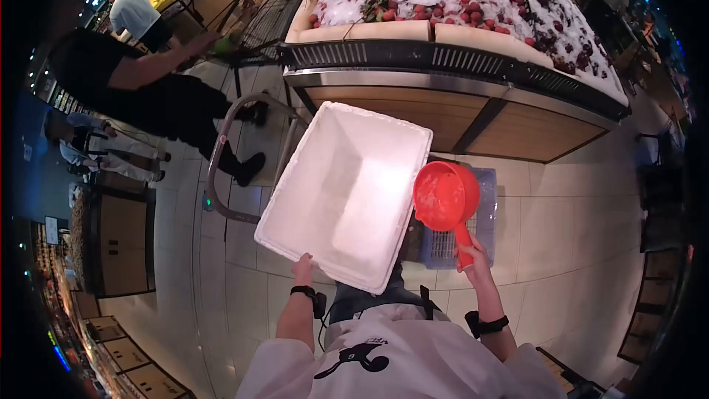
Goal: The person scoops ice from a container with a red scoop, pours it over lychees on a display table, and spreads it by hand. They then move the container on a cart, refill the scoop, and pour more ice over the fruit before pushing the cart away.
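A white foam box (310, 185), its inside bare, is tilted in front of my body. My left hand (303, 266) is closed on the near left corner of its rim; part of the fingers is hidden by the box. In my right hand (473, 254) is the handle of a red plastic dipper (446, 192). The dipper's bowl is up beside the box's right edge, and a few small pale bits or wet glints show inside it. Below the dipper, a blue plastic basket (484, 214) with a slotted bottom sits on the floor.
Ahead stands a display stand (413, 96) with red fruit (473, 11) and ice on top. A cart with a curved metal handle (214, 170) is left of the box. A person in black (148, 81) stands at the left, with other people farther off.
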